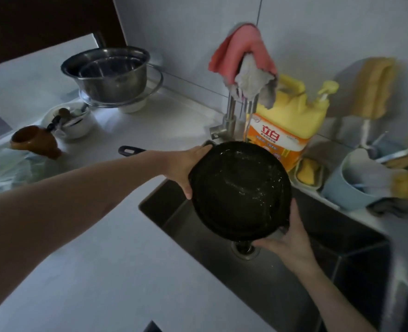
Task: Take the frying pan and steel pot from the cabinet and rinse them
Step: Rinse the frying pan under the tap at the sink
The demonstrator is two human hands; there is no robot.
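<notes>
The black frying pan (pixel 239 190) hangs tilted over the dark sink (pixel 342 238), wet, with white specks on its surface. My left hand (pixel 186 168) grips its left rim, thumb on the near side. My right hand (pixel 288 236) holds the lower right rim from below. A black handle (pixel 131 150) sticks out to the left behind my left wrist. The steel pot (pixel 107 70) stands upright on a round rack on the counter at the back left, with nothing touching it.
The steel faucet (pixel 230 116), draped with a pink and a grey cloth, rises just behind the pan. A yellow detergent bottle (pixel 284 130), sponge tray (pixel 308 173) and blue cup (pixel 351 188) crowd the right. A white bowl (pixel 68 121) and brown jar (pixel 35 140) sit left.
</notes>
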